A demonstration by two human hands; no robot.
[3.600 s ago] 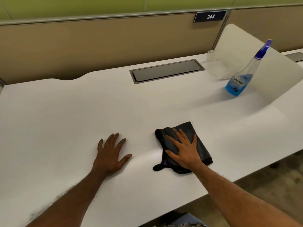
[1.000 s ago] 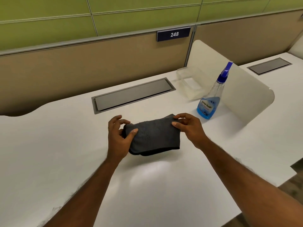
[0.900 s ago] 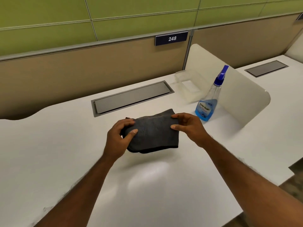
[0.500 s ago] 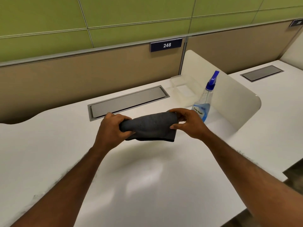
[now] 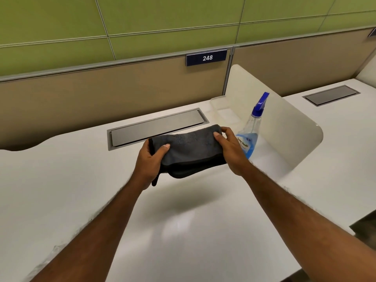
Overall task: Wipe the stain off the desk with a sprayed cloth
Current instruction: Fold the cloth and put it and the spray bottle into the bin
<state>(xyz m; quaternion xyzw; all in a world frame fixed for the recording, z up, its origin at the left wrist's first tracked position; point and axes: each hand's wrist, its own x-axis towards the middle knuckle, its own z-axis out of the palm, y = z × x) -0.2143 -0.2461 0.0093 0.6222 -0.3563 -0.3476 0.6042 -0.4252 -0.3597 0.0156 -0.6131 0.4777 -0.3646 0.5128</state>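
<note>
Above the smooth white desk [image 5: 61, 180], a folded dark-grey cloth [image 5: 189, 151] — soft, napped, roughly rectangular — was held clear of the surface. Its ends were gripped by the left hand [image 5: 149, 161] and right hand [image 5: 231, 151], thumbs on top. Just beside stood a clear plastic spray bottle [image 5: 249, 137] — blue-capped, tapered.

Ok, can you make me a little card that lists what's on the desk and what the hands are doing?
cloth: dark grey, folded, held up above the desk
left hand: grips the cloth's left end
right hand: grips the cloth's right end
spray bottle: blue top, upright on the desk, beside the divider
sign: says 248
stain: none that I can see
</note>
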